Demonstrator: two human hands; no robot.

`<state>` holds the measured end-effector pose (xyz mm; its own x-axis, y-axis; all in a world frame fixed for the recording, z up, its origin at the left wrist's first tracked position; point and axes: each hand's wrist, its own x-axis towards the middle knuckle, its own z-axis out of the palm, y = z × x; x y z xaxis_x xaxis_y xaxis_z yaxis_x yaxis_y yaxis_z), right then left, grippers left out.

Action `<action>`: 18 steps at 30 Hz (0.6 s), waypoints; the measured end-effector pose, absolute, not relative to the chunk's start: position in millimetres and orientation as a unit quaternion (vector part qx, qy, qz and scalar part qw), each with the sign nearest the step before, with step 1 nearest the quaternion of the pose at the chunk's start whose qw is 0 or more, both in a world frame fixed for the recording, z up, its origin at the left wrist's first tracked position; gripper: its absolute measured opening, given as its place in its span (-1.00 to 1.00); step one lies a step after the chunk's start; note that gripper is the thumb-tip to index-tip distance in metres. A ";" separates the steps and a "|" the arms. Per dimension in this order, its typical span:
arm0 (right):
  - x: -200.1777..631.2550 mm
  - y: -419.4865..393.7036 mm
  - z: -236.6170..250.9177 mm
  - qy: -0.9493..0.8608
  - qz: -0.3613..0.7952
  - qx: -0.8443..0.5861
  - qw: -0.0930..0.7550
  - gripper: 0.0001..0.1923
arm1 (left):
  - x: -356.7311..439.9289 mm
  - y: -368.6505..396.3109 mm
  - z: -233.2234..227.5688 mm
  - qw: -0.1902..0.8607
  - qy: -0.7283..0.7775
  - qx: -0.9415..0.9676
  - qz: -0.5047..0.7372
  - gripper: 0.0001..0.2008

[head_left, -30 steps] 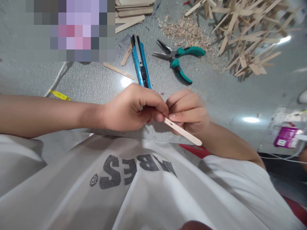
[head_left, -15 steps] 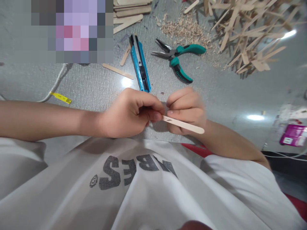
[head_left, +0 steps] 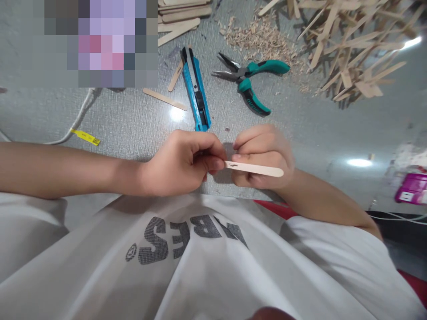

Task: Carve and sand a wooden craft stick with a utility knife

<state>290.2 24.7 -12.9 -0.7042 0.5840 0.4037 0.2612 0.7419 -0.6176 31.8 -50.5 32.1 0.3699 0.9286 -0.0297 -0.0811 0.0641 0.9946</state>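
Closest is a white shirt [head_left: 116, 284] with dark print, upside down in this view; "BES" can be read, the lettering before it broken by a fold.

Just beyond, above the near part of the grey table [head_left: 133, 120], is a pale wooden stick [head_left: 256, 169]: flat, narrow, smooth-edged, with a rounded free end and a dark, elongated mark near its other end. Its long axis runs nearly level across the view, the rounded tip pointing right and slightly down. The left hand [head_left: 182, 162] pinches the marked end between thumb and forefinger. The right hand [head_left: 263, 151] is curled behind the stick, thumb by its upper edge; whether it grips, I cannot tell.

Farther off lie a yellow tag [head_left: 86, 137] with illegible print, a blue cutter knife [head_left: 196, 91] and spread green-handled pliers [head_left: 242, 74], the lettering on one handle unclear. Beyond are wood shavings [head_left: 263, 42] and a heap of sticks [head_left: 350, 44].
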 end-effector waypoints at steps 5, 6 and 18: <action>286.4 32.6 -6.3 -0.896 0.193 -0.091 0.388 -0.91 | 26.0 -45.8 29.6 0.589 0.370 0.598 0.398 -0.82; 283.4 33.8 -4.3 -0.895 0.197 -0.086 0.391 -0.94 | 25.0 -44.6 30.4 0.585 0.372 0.606 0.390 -0.81; 292.2 6.8 4.0 -0.878 0.308 -0.206 0.303 -0.82 | 23.3 -49.4 32.5 0.578 0.369 0.619 0.383 -0.76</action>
